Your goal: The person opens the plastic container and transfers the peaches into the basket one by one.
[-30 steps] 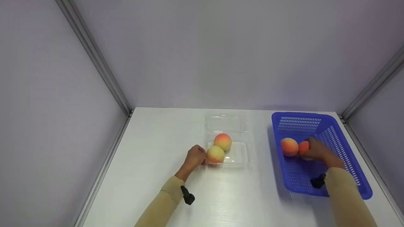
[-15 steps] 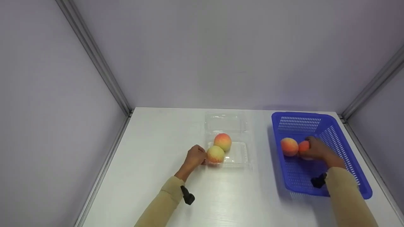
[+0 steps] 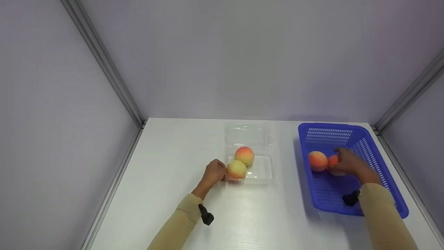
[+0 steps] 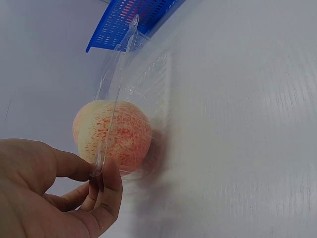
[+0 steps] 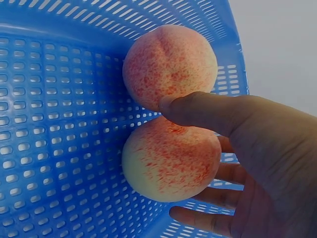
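My left hand [image 3: 215, 172] pinches the near left rim of a clear plastic clamshell box [image 3: 264, 171] between thumb and forefinger [image 4: 111, 181]. Two peaches lie in the box, a yellowish one [image 3: 237, 169] by my fingers and a redder one [image 3: 244, 155] behind it. The left wrist view has the yellowish peach [image 4: 116, 134] behind the clear box wall [image 4: 143, 84]. My right hand [image 3: 347, 161] is inside the blue basket [image 3: 368, 139], thumb and fingers curled round a peach [image 3: 333, 161]. A second peach [image 3: 317, 161] touches it on the left. In the right wrist view the held peach [image 5: 153, 168] sits under the other peach [image 5: 171, 67].
The box's open lid [image 3: 247, 134] lies flat behind it. The white table [image 3: 173, 156] is walled by grey panels on the left, back and right. The basket floor [image 5: 59, 124] is perforated. Black wrist cameras [image 3: 207, 216] sit on both sleeves.
My right hand has shifted slightly toward the far end of the basket, still round its peach. The left hand and the box have not moved.
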A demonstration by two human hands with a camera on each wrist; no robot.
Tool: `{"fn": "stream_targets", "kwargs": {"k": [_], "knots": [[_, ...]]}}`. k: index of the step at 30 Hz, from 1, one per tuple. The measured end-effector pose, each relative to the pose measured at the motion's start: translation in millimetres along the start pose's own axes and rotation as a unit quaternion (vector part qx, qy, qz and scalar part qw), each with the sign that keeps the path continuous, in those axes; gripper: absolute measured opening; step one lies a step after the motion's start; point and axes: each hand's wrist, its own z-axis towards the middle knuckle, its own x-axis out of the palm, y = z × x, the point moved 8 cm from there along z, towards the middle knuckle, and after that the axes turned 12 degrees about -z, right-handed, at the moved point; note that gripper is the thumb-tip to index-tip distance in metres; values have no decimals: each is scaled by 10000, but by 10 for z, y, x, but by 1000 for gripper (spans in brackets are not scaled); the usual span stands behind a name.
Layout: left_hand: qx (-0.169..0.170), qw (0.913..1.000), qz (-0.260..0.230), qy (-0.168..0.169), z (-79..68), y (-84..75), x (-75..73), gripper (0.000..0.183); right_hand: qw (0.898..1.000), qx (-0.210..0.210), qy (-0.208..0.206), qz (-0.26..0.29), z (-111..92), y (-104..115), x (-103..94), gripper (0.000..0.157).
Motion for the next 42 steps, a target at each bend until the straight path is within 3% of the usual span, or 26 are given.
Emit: {"fn": "stream_targets", "kwargs": {"k": [5, 23, 31, 42], "knots": [[4, 10000, -3, -6, 4, -2, 3, 7, 9999, 104, 128, -35, -33, 17, -26, 102], [-17, 10000, -47, -27, 13, 14, 3, 9, 9995, 89, -17, -291, -123, 154, -234, 93], [-15, 10000, -16, 4, 34, 31, 11, 7, 9968, -214, -462, -617, -155, 256, -352, 80], [-60, 9999, 105, -73, 8, 8, 0, 10, 9945, -193, -625, -820, -190, 385, -504, 85]]}}
